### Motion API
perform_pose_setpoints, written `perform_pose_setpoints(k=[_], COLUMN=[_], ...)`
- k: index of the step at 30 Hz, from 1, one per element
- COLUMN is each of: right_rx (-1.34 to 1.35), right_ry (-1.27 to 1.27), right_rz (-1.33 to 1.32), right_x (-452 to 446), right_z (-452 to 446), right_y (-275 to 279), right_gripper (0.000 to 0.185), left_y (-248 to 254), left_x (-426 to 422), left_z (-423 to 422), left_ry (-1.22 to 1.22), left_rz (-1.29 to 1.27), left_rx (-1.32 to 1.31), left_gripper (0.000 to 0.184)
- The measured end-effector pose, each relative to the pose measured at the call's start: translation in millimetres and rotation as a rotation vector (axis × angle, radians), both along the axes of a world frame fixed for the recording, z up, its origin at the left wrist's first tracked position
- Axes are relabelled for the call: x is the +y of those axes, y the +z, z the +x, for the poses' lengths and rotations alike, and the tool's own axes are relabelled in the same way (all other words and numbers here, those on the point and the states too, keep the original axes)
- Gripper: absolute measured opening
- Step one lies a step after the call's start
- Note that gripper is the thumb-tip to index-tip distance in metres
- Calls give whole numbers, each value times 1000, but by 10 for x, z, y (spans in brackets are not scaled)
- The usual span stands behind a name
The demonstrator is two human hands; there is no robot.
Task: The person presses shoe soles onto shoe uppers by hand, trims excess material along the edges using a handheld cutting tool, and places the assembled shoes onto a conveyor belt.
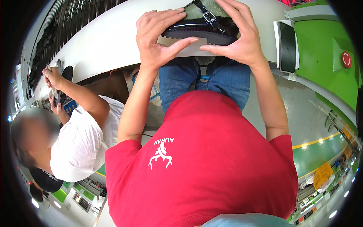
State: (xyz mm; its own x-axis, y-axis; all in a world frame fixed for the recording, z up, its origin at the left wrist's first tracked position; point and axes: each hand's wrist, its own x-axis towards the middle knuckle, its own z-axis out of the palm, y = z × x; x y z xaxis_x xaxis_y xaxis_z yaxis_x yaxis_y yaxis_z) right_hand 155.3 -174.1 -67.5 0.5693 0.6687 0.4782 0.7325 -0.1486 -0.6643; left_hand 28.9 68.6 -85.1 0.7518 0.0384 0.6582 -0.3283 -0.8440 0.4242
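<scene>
Head view: a glossy black shoe [189, 25] is at the top centre of the frame, above the near edge of the white tabletop [102, 41]. Its dark, ridged sole edge faces the wearer. A strap with a silver-coloured buckle [209, 17] crosses the opening, and a grey-green insole [222, 8] with faint lettering shows inside.

The left hand [157, 32] holds the left end of the shoe. Grip state: partly open, fingers bent over the upper, thumb extended inward along the sole side. The right hand [242, 34] holds the right end. Grip state: partly open, fingers reaching along the far side, thumb extended inward below the sole. The two thumb tips point toward each other and are apart.

A dark phone [287, 47] is at the upper right of the frame, to the right of the right hand. Beyond it is a green machine surface [317, 49] fitted with a round red button [346, 59].

At the left of the frame, a co-worker [81, 142] in a white shirt has both hands raised near a dark sole [68, 73]. Dark slatted racking [72, 22] occupies the upper left.
</scene>
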Motion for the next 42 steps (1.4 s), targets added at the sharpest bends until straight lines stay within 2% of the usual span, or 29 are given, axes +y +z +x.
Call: perform_pose_setpoints(k=[3,15,18,22,23,32,35,40,42], right_rx=[40,26,17,219,150,261,238,189,167], right_ry=[38,11,-7,108,72,3,1,-5,-13], right_rz=[109,172,154,111,92,161,185,127,147], right_x=[16,60,52,21,10,-38,-37,-79,-53], right_z=[92,144,119,52,45,76,61,16,-1], right_y=[-150,-255,-225,-198,-244,-461,-435,-346,-337], right_gripper=[111,106,118,130,134,123,117,119,118], left_y=[23,100,120,130,139,127,121,46,57], left_x=[-5,-36,-46,-37,-43,-29,-41,-7,15], left_z=[41,81,64,73,83,118,114,117,79], left_ry=[7,22,17,23,28,40,36,16,-4], left_rz=[-7,-35,-31,-16,-19,-4,-8,-24,-66], left_rx=[19,81,82,74,76,85,71,-24,-15], left_gripper=[54,48,48,48,48,47,48,52,47])
